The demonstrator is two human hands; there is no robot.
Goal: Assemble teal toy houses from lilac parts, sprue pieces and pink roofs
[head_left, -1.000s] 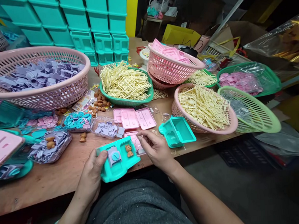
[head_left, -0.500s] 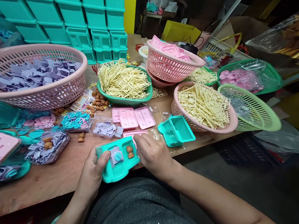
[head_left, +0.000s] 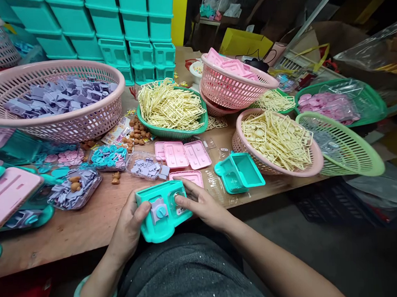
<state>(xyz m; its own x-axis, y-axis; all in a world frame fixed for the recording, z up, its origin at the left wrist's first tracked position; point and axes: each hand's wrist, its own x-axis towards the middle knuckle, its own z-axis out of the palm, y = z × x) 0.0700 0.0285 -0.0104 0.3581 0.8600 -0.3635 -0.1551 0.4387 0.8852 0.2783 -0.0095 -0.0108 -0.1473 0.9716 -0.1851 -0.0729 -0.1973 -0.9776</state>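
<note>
A teal plastic toy casing is held over my lap, its open-windowed side tilted up. My left hand grips its left end, thumb beside a lilac piece with a round teal knob. My right hand holds the right end, fingers behind it and thumb pressing on a small clear plastic cover. That cover lies over the casing's right-hand recess; what is under it is mostly hidden by the thumb. Another teal casing sits on the table to the right. Pink flat panels lie just beyond my hands.
Lilac pieces fill a large pink basket on the left. Cream sprue parts fill a green basket and a pink basket. Brown figures and clear boxes of small parts lie between. Teal bins are stacked behind.
My right hand has opened from a closed pinch beside the casing to hold its right end. A clear cover now lies over the recess where the brown figure showed. The view shifted slightly.
</note>
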